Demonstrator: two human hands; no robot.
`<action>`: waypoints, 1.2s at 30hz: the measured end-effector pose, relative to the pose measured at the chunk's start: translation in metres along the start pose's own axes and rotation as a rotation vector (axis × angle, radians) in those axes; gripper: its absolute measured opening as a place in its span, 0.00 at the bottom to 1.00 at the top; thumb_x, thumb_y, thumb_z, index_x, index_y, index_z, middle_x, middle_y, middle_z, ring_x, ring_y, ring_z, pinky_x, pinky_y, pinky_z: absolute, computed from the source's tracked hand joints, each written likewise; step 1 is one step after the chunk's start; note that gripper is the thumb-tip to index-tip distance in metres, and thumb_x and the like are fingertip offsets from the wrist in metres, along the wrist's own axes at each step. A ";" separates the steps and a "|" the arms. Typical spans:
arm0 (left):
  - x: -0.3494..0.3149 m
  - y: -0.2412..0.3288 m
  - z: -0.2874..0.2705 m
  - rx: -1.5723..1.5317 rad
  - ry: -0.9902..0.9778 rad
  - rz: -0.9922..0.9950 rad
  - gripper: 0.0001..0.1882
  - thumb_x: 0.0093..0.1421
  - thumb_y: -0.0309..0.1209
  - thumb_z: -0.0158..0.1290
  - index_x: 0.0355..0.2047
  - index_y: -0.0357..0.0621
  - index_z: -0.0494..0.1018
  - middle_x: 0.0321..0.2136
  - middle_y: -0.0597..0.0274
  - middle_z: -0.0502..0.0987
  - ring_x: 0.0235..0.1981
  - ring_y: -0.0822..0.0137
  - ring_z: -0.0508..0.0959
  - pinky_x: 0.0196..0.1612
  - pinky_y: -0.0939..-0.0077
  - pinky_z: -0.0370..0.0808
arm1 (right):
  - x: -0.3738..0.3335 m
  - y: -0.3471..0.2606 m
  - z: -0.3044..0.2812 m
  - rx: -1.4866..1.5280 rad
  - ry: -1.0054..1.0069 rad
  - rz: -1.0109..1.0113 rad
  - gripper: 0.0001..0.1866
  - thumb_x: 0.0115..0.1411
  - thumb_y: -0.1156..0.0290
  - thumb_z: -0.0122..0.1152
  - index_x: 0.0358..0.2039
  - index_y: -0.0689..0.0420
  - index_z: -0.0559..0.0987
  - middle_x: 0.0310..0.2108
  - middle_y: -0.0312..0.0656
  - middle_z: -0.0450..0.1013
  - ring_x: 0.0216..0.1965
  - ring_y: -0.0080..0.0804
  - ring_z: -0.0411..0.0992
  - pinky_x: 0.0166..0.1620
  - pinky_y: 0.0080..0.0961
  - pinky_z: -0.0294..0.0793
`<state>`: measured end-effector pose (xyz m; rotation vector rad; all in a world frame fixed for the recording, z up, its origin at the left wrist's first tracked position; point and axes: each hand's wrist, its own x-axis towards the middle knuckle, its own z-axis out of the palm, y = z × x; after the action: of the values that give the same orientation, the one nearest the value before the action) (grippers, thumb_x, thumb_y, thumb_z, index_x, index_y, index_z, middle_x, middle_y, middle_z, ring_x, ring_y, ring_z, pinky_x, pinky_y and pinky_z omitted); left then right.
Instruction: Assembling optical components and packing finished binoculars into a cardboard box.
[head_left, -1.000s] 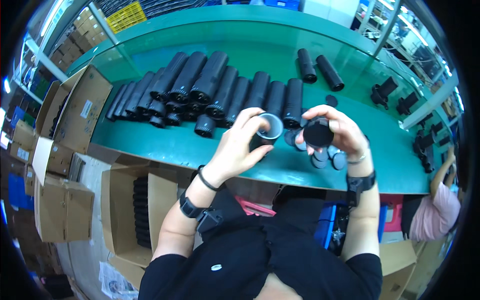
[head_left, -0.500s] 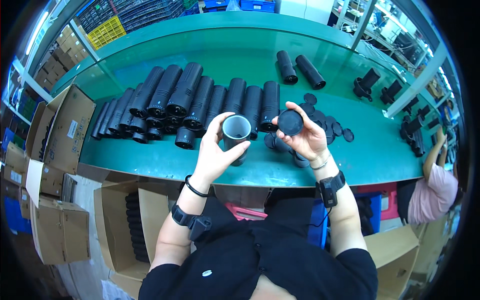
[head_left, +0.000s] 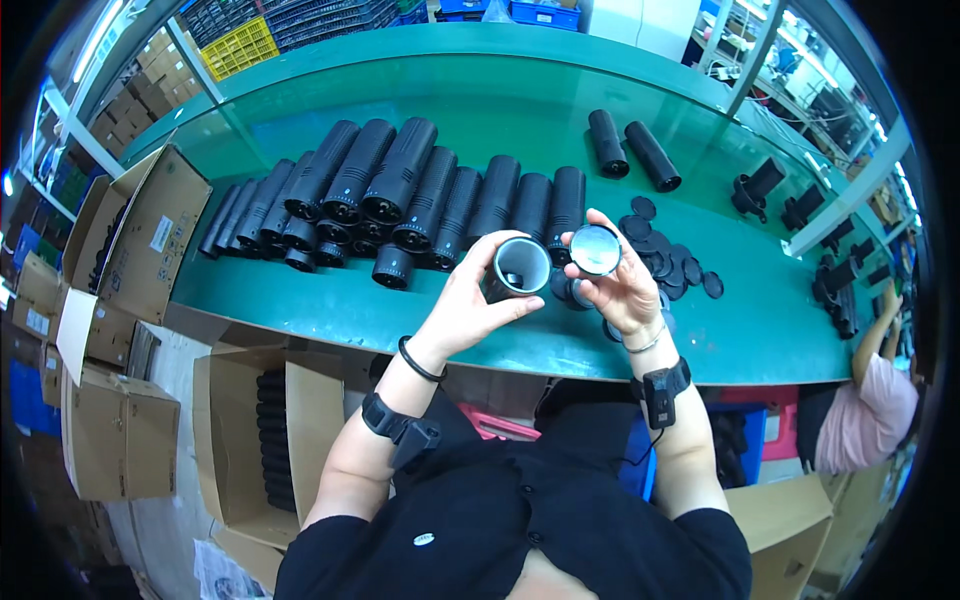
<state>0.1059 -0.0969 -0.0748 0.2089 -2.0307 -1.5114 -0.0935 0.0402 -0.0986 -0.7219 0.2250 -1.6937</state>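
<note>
Hand, left [head_left: 468, 302]: half curled, holding black hollow plastic cylinder [head_left: 527, 262].
Hand, right [head_left: 631, 294]: nearly closed, pinching round pale-shining disc [head_left: 595, 250].

From my place I see a yellow crate [head_left: 240, 48] beyond the bench [head_left: 400, 322], boxes [head_left: 150, 440] at left, a person [head_left: 868, 415] at right.
</note>
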 end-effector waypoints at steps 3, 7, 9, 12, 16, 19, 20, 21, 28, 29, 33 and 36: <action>-0.001 0.001 -0.001 -0.069 0.000 -0.045 0.35 0.47 0.29 0.67 0.55 0.43 0.64 0.47 0.61 0.70 0.50 0.68 0.71 0.54 0.71 0.68 | -0.001 0.000 0.007 0.008 0.105 -0.028 0.34 0.64 0.62 0.56 0.67 0.50 0.52 0.61 0.67 0.54 0.51 0.52 0.71 0.51 0.36 0.77; -0.001 0.008 0.006 -0.096 0.010 -0.066 0.35 0.48 0.28 0.67 0.55 0.43 0.63 0.47 0.62 0.69 0.50 0.70 0.70 0.53 0.73 0.69 | -0.007 -0.014 0.019 -0.429 0.161 -0.044 0.33 0.62 0.62 0.59 0.65 0.50 0.58 0.58 0.61 0.60 0.53 0.49 0.69 0.54 0.36 0.74; 0.000 0.005 0.010 -0.041 0.012 -0.081 0.34 0.48 0.28 0.67 0.54 0.43 0.64 0.45 0.62 0.69 0.49 0.70 0.70 0.52 0.73 0.70 | -0.001 -0.025 0.039 -0.731 0.103 -0.045 0.34 0.56 0.67 0.65 0.63 0.53 0.64 0.57 0.52 0.64 0.55 0.40 0.68 0.55 0.31 0.71; 0.005 0.006 0.015 0.185 -0.028 0.047 0.33 0.46 0.28 0.67 0.52 0.43 0.65 0.46 0.60 0.69 0.50 0.67 0.71 0.51 0.73 0.70 | 0.007 -0.034 0.072 -0.980 0.131 -0.034 0.36 0.47 0.75 0.71 0.58 0.57 0.70 0.55 0.45 0.66 0.57 0.33 0.66 0.58 0.28 0.67; 0.008 0.002 0.019 0.277 0.021 0.173 0.35 0.40 0.29 0.67 0.50 0.42 0.66 0.45 0.54 0.71 0.49 0.52 0.72 0.51 0.62 0.69 | 0.015 -0.026 0.095 -1.559 0.027 -0.008 0.35 0.41 0.78 0.73 0.53 0.60 0.74 0.53 0.43 0.69 0.55 0.34 0.68 0.58 0.28 0.67; 0.003 -0.001 0.026 0.323 -0.002 0.099 0.37 0.42 0.34 0.66 0.54 0.45 0.65 0.48 0.55 0.69 0.54 0.53 0.68 0.59 0.57 0.59 | 0.015 -0.019 0.088 -1.798 -0.025 -0.091 0.35 0.37 0.76 0.74 0.51 0.60 0.75 0.48 0.46 0.72 0.52 0.41 0.71 0.56 0.30 0.70; 0.001 -0.001 0.028 0.389 0.018 0.096 0.38 0.43 0.36 0.65 0.55 0.46 0.64 0.49 0.55 0.69 0.56 0.53 0.66 0.61 0.56 0.54 | 0.015 -0.020 0.089 -1.798 -0.030 -0.083 0.35 0.37 0.76 0.74 0.51 0.60 0.75 0.48 0.46 0.72 0.52 0.41 0.71 0.56 0.30 0.70; 0.002 -0.001 0.027 0.347 -0.050 0.043 0.40 0.43 0.40 0.65 0.57 0.46 0.62 0.51 0.55 0.66 0.58 0.53 0.62 0.63 0.54 0.48 | 0.015 -0.021 0.091 -1.798 -0.012 -0.074 0.34 0.36 0.77 0.74 0.50 0.59 0.76 0.48 0.46 0.73 0.52 0.41 0.71 0.55 0.30 0.70; 0.002 0.003 0.022 0.388 -0.083 0.113 0.44 0.47 0.54 0.64 0.58 0.44 0.61 0.53 0.54 0.65 0.58 0.52 0.62 0.61 0.57 0.55 | 0.013 -0.018 0.092 -1.855 0.013 -0.085 0.33 0.36 0.80 0.72 0.49 0.59 0.78 0.48 0.46 0.72 0.50 0.40 0.72 0.54 0.30 0.71; 0.002 0.003 0.024 0.385 -0.081 0.114 0.44 0.47 0.54 0.64 0.58 0.44 0.61 0.53 0.54 0.65 0.58 0.52 0.62 0.61 0.57 0.55 | 0.012 -0.017 0.092 -1.857 0.012 -0.082 0.33 0.36 0.80 0.72 0.49 0.59 0.78 0.48 0.46 0.72 0.50 0.40 0.72 0.54 0.30 0.71; 0.002 -0.001 0.029 0.372 -0.040 0.099 0.40 0.53 0.56 0.59 0.57 0.44 0.61 0.52 0.53 0.65 0.57 0.53 0.63 0.60 0.56 0.53 | 0.009 -0.014 0.094 -1.904 0.080 -0.108 0.31 0.39 0.78 0.72 0.49 0.58 0.78 0.47 0.45 0.73 0.50 0.42 0.72 0.52 0.30 0.72; 0.001 -0.003 0.030 0.342 -0.028 0.090 0.37 0.55 0.55 0.56 0.56 0.43 0.62 0.51 0.52 0.66 0.57 0.53 0.62 0.60 0.55 0.51 | 0.009 -0.010 0.096 -1.964 0.096 -0.107 0.31 0.40 0.76 0.73 0.49 0.57 0.78 0.47 0.45 0.73 0.49 0.43 0.72 0.51 0.31 0.72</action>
<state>0.0879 -0.0742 -0.0824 0.2283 -2.2802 -1.1117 -0.0472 0.0569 -0.0148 -1.9822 2.0606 -1.1165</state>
